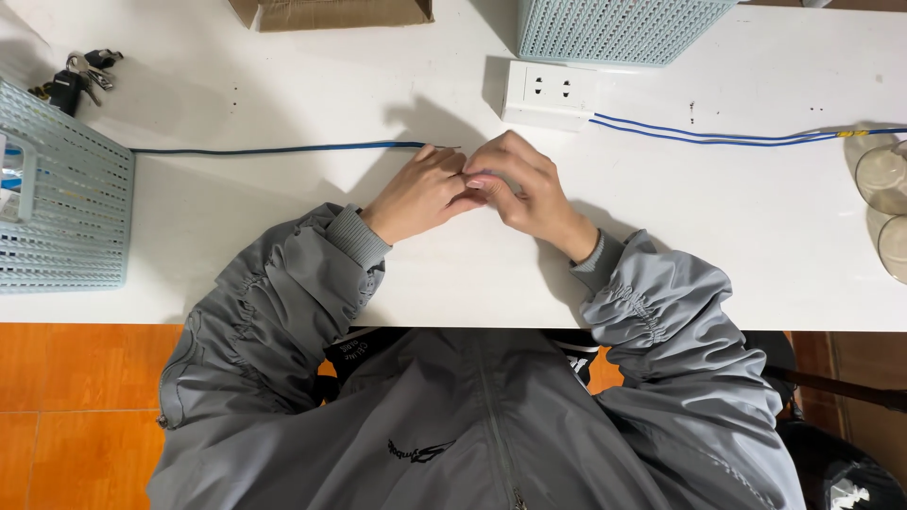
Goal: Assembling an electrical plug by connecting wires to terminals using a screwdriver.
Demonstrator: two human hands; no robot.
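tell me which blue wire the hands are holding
The dark blue wire running left across the table, its end pinched by both hands; the brighter blue pair by the power strip lies untouched on the right.

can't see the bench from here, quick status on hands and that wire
Left hand and right hand together, both pinching end of dark blue wire. Wire runs left across white table. White power strip just behind, not touching.

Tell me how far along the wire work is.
Looks done: blue wire pair already runs from the white socket block. In hand: left hand and right hand pinch the dark wire end. Left: that wire remains apart from the block.
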